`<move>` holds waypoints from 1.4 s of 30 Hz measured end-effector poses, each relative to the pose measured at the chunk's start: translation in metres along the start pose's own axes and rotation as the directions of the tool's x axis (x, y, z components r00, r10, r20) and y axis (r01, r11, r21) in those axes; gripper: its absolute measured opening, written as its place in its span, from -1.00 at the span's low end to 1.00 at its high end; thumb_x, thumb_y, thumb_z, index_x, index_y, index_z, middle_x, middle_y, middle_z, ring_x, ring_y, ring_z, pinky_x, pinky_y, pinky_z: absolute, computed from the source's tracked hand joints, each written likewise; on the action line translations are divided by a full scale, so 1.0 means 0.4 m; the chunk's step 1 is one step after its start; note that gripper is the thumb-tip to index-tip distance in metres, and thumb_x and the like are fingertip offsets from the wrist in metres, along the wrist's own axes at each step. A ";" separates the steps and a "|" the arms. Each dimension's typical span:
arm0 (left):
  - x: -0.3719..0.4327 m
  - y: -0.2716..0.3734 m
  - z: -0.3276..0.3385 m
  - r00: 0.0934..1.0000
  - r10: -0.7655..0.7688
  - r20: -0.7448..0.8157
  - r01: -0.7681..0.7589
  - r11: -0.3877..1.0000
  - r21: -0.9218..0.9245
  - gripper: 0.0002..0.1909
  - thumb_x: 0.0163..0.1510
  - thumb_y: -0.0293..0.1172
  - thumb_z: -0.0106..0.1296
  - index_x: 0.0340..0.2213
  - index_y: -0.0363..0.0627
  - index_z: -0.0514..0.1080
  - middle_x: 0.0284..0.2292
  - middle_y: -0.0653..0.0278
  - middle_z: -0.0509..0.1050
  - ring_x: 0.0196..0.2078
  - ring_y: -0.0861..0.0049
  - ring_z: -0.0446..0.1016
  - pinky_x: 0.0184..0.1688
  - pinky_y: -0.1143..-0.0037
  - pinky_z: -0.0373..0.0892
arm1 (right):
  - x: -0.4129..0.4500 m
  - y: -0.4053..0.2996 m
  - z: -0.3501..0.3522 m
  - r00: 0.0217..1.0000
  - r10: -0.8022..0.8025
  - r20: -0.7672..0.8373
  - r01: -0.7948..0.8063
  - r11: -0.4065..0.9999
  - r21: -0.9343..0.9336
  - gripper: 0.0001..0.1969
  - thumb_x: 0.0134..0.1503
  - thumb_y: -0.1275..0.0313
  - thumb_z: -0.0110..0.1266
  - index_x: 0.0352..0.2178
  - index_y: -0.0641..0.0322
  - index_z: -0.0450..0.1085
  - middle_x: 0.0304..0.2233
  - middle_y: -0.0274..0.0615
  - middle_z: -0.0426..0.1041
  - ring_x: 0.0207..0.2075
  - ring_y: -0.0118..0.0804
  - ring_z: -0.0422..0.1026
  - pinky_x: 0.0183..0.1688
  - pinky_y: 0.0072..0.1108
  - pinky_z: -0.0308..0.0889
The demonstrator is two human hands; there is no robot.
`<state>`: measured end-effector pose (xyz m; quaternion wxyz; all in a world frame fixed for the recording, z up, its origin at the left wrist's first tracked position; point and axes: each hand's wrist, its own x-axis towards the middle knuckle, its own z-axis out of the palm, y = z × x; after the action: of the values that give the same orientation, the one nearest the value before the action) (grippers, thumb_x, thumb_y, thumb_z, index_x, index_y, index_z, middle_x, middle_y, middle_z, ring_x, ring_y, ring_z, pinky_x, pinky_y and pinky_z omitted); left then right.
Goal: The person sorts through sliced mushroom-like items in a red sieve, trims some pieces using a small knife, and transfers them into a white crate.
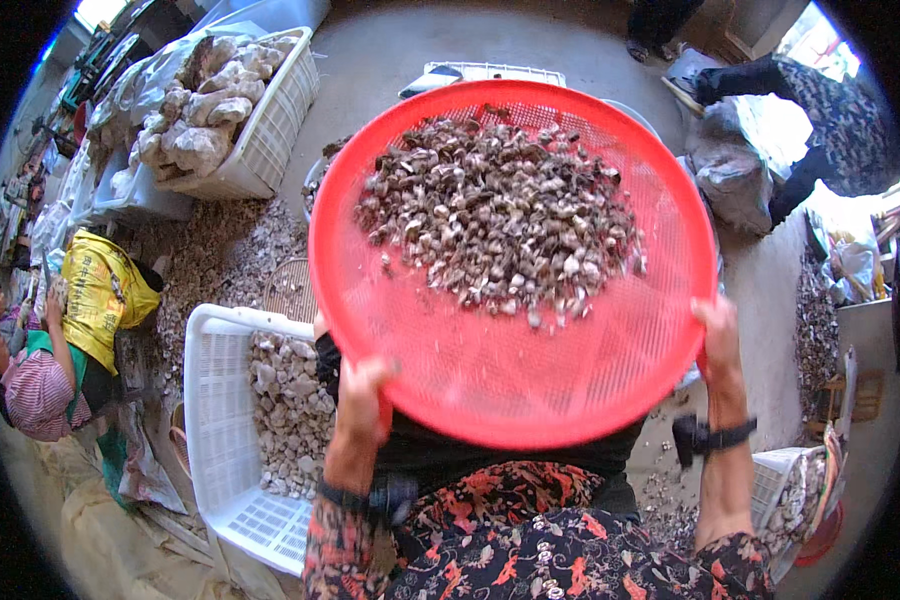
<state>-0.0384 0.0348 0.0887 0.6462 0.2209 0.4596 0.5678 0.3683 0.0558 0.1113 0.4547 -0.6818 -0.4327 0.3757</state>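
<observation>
A round red plastic sieve [562,367] is held up in front of my body by its rim. My left hand [364,394] grips the near-left rim, and my right hand [718,334] grips the right rim. A heap of small brown-and-white chopped pieces [506,210] covers the far and middle part of the mesh; what they are, I cannot tell. Below the sieve, at my left, stands a white plastic crate [221,420] with pale, lumpy chunks [289,405] in it. The sieve hides whatever lies directly under it.
Big pale lumps [210,112] fill a slatted crate [277,127] at the upper left. A seated person [45,390] works on the left. Another person [844,120] bends over a sack [731,172] at the right. Scraps [217,255] litter the floor. Another crate [776,480] stands lower right.
</observation>
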 end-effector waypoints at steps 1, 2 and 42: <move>-0.042 -0.001 0.017 0.997 0.075 -0.006 -0.075 0.997 0.027 -0.28 -0.34 -0.55 -0.11 0.00 -0.40 0.10 -0.11 0.04 0.33 -0.09 0.29 0.38 0.00 0.42 0.29 | -0.032 -0.001 0.024 0.997 0.033 -0.065 -0.024 0.991 0.131 -0.81 -0.08 0.45 -0.08 -0.47 0.40 0.37 -0.47 -0.27 0.42 -0.45 -0.50 0.33 -0.35 -0.59 0.23; -0.029 -0.003 0.006 0.997 0.080 -0.009 -0.079 0.996 0.028 -0.28 -0.34 -0.55 -0.11 0.00 -0.40 0.10 -0.11 0.04 0.33 -0.09 0.29 0.38 0.00 0.42 0.29 | -0.035 -0.005 0.023 0.998 0.051 -0.048 -0.040 0.978 0.204 -0.79 -0.08 0.46 -0.09 -0.42 0.40 0.37 -0.45 -0.26 0.42 -0.44 -0.50 0.33 -0.35 -0.60 0.24; 0.129 -0.351 -0.071 0.935 -0.278 -0.221 0.308 0.945 0.113 -0.63 -0.14 -0.57 -0.06 -0.20 -0.38 0.30 -0.25 0.19 0.40 -0.24 0.42 0.40 -0.14 0.47 0.32 | 0.343 0.071 0.406 0.861 0.032 0.508 0.354 0.678 -0.644 -0.68 -0.09 0.44 -0.07 -0.26 0.38 0.39 -0.31 0.02 0.46 -0.22 -0.17 0.44 -0.15 -0.45 0.32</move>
<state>0.0089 0.0404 -0.0560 0.6559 0.1376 0.5907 0.4495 0.2751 0.2254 0.0187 0.0619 -0.6465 -0.7031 0.2895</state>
